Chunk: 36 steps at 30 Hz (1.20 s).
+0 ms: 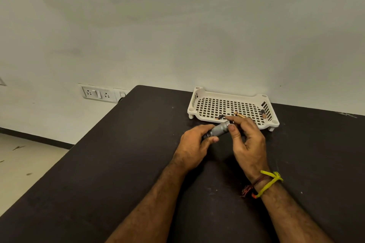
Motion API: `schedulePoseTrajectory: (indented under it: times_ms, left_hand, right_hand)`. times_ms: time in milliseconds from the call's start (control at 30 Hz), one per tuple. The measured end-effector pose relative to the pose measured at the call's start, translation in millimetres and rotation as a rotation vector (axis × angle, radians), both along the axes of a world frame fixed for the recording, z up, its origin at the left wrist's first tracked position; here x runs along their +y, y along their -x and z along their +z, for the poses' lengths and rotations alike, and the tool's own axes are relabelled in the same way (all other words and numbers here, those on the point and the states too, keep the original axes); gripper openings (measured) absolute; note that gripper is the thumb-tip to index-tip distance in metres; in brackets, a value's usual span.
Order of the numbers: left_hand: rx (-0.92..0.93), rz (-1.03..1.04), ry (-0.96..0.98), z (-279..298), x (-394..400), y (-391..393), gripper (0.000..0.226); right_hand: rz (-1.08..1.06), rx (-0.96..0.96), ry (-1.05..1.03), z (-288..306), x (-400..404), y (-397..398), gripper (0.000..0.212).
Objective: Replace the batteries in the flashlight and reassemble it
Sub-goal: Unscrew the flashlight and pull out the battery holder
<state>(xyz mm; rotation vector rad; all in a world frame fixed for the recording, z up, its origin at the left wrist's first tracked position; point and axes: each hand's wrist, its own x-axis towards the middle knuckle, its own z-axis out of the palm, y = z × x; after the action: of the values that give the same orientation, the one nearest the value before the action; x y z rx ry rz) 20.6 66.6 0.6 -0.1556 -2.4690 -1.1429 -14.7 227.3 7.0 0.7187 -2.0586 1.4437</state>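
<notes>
My left hand (194, 144) is wrapped around the grey knurled flashlight body (218, 130), which lies tilted just above the black table (118, 163). My right hand (246, 140) pinches at the flashlight's far end with thumb and forefinger; what sits between those fingers is hidden. A white perforated tray (199, 94) stands just behind the hands. In it lie a black and copper battery (219, 117) at the front edge, a copper-coloured battery (240, 115) near my right fingertips, and another battery (263, 114) at the right wall.
The tray sits against the pale wall at the table's back edge. A switch and socket plate (98, 94) is on the wall left of the table. The table's left edge drops to a light floor.
</notes>
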Motion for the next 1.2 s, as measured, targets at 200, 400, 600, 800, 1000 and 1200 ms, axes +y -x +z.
schedulePoseTrajectory:
  times_ms: [200,400,600,800,1000,1200]
  left_hand:
    - [-0.024,0.004,0.012,-1,1,1,0.037]
    - [0.014,0.03,-0.015,-2,1,1,0.036]
    - [0.002,0.053,-0.003,-1,1,2,0.036]
    - [-0.025,0.054,0.038,0,1,3,0.037]
    - [-0.029,0.056,0.057,1,2,1,0.036]
    - [-0.033,0.071,0.04,-1,1,4,0.036]
  right_hand:
    - [-0.004,-0.079,0.057,-2,-1,1,0.008]
    - [0.002,-0.071,0.088,-5,-1,2,0.018]
    - [0.055,-0.041,0.059,-5,2,5,0.021]
    - [0.044,-0.112,0.034,-4,3,6,0.018]
    - [-0.022,-0.15,0.058,-5,1,2,0.017]
    - [0.046,-0.107,-0.019,-1,10,1,0.028]
